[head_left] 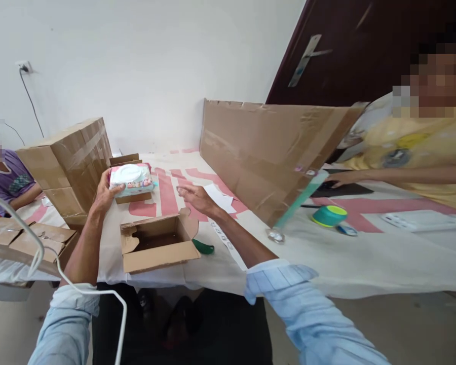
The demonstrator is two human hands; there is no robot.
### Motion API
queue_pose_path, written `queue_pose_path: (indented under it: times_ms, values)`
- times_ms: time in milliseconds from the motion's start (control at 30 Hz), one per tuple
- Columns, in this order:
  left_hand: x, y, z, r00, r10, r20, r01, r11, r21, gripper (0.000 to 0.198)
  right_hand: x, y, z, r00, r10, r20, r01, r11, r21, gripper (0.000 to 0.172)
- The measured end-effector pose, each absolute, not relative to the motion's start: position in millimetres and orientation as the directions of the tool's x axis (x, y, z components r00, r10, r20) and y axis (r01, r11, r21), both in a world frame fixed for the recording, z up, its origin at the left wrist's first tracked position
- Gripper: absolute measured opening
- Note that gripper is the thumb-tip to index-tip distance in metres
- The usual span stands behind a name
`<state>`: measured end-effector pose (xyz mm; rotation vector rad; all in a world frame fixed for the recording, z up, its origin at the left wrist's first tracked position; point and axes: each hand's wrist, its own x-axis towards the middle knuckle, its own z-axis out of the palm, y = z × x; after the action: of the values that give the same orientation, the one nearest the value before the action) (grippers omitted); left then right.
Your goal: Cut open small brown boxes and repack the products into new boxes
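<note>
My left hand [105, 191] is closed on the left end of a pack of wet wipes [131, 178], pink and white with a white lid on top. The pack is held above the table, in front of a small cardboard box partly hidden by it. My right hand [197, 197] hovers to the right of the pack, apart from it, with its fingers stretched toward the left and nothing visible in them. Below and between my hands stands a small open cardboard box [161, 256], flaps up, with a dark interior. A green strap-like thing [203, 247] lies by its right side.
Large cardboard panels [266, 152] stand at right, a stacked carton [66, 162] at left. A flat carton [26, 234] lies near left. Papers [218, 197], a green tape roll [330, 216] and a power strip [421, 221] are on the table. Two people sit at either side.
</note>
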<state>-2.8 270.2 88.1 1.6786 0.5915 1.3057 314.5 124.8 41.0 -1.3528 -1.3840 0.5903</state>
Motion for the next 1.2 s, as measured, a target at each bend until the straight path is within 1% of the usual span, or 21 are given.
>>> queue_pose_path:
  times_ms: [67, 133, 233, 400, 500, 600, 700, 767, 900, 1033, 1133, 1200]
  values:
    - [-5.6, 278.9, 57.4, 0.342, 0.844, 0.413, -0.084, -0.41, 0.908, 0.099, 319.4, 122.8, 17.5, 0.224, 0.943, 0.245, 0.368, 0.151, -0.917, 0.055]
    - [-6.7, 287.3, 29.1, 0.329, 0.887, 0.325, -0.015, -0.339, 0.941, 0.097, 321.0, 115.0, -3.8, 0.232, 0.949, 0.212, 0.373, 0.115, -0.921, 0.052]
    - [-5.3, 302.2, -4.9, 0.298, 0.922, 0.245, 0.026, -0.265, 0.964, 0.095, 320.0, 96.4, -32.0, 0.232, 0.948, 0.216, 0.373, 0.119, -0.92, 0.051]
    - [2.6, 335.2, -39.9, 0.252, 0.949, 0.189, 0.047, -0.207, 0.977, 0.091, 316.4, 71.8, -72.9, 0.298, 0.919, 0.257, 0.36, 0.142, -0.922, 0.042]
    - [9.3, 359.4, -51.6, 0.21, 0.96, 0.187, 0.056, -0.203, 0.978, 0.088, 318.1, 66.8, -93.7, 0.37, 0.903, 0.217, 0.313, 0.099, -0.944, 0.043]
    - [20.2, 389.4, -58.2, 0.177, 0.963, 0.204, 0.066, -0.218, 0.974, 0.088, 322.4, 64.5, -107.4, 0.451, 0.881, 0.139, 0.257, 0.02, -0.966, 0.048]
    - [36.1, 424.4, -60.5, 0.145, 0.962, 0.232, 0.079, -0.245, 0.966, 0.087, 326.0, 61.6, -111.4, 0.461, 0.884, 0.074, 0.224, -0.035, -0.974, 0.053]
    - [47.6, 447.7, -59.9, 0.12, 0.96, 0.253, 0.095, -0.265, 0.96, 0.085, 327.4, 59.5, -110.8, 0.448, 0.892, 0.055, 0.219, -0.05, -0.974, 0.053]
    - [66.9, 487.9, -54.6, 0.083, 0.952, 0.294, 0.15, -0.304, 0.941, 0.081, 328.6, 56.7, -110.5, 0.426, 0.903, 0.054, 0.221, -0.046, -0.974, 0.051]
    - [82.8, 518.8, -50.1, 0.083, 0.942, 0.325, 0.228, -0.335, 0.914, 0.078, 328.3, 54.6, -112.1, 0.446, 0.892, 0.072, 0.253, -0.048, -0.966, 0.042]
    - [92.5, 533.6, -51.2, 0.065, 0.935, 0.349, 0.312, -0.351, 0.883, 0.081, 327.5, 53.2, -110.9, 0.439, 0.893, 0.1, 0.287, -0.034, -0.957, 0.037]
    - [95.4, 536.6, -52.1, 0.059, 0.93, 0.362, 0.387, -0.356, 0.851, 0.08, 327.0, 53.1, -109.9, 0.426, 0.897, 0.119, 0.305, -0.018, -0.952, 0.036]
